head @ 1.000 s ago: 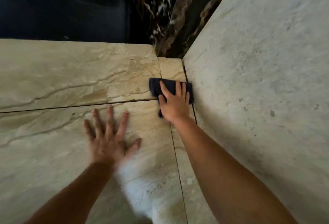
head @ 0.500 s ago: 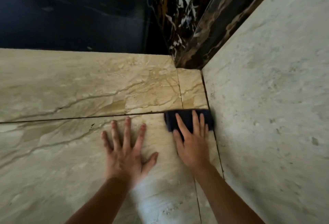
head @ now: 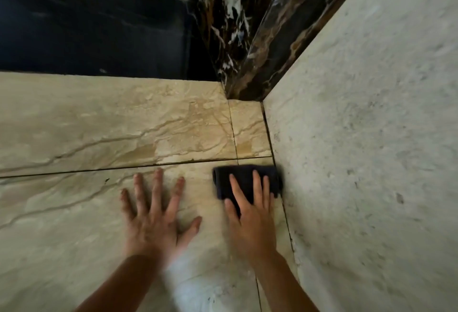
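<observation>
A dark folded cloth [head: 224,179] lies on the beige marble floor [head: 99,133], tight against the pale wall on the right. My right hand [head: 250,217] lies flat on top of the cloth with straight fingers, pressing it onto the tile. My left hand [head: 155,215] rests flat on the floor with fingers spread, just left of the cloth and apart from it.
A pale, speckled stone wall [head: 371,138] rises along the right side. A dark brown veined marble column [head: 247,26] stands in the far corner. Black panels [head: 94,19] border the floor at the back. Dark grout lines [head: 124,168] cross the tiles.
My right hand has drawn the cloth back toward me along the wall, across the grout line. My left hand has stayed flat on the floor.
</observation>
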`<state>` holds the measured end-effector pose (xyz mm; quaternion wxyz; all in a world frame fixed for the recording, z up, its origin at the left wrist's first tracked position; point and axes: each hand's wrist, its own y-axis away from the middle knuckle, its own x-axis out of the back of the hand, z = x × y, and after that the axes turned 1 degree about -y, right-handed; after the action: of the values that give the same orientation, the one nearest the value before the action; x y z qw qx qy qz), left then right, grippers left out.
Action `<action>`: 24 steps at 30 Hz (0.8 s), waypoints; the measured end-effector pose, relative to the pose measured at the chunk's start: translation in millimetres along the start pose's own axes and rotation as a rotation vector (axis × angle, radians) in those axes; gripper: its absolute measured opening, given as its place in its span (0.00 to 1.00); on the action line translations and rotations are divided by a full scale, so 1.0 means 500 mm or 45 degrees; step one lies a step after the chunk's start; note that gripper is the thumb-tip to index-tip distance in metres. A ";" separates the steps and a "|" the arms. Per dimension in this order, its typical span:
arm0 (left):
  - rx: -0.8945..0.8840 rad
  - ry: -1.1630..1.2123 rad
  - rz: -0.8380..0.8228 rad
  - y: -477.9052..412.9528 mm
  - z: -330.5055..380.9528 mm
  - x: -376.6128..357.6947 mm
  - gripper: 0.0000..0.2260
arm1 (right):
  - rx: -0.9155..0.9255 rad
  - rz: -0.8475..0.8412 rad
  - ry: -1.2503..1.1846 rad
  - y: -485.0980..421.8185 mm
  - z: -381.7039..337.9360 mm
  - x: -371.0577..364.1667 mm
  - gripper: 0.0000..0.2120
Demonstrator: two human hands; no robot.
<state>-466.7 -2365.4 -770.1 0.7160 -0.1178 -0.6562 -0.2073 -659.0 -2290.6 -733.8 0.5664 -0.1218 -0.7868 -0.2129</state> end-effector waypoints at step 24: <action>0.031 0.091 -0.714 -0.044 -0.133 0.358 0.23 | -0.111 -0.870 0.113 0.040 -0.059 0.062 0.30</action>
<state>-408.0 -2439.5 -602.6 0.6547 0.0844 -0.6398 -0.3936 -635.9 -2288.5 -692.9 0.4903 0.1339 -0.7468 -0.4288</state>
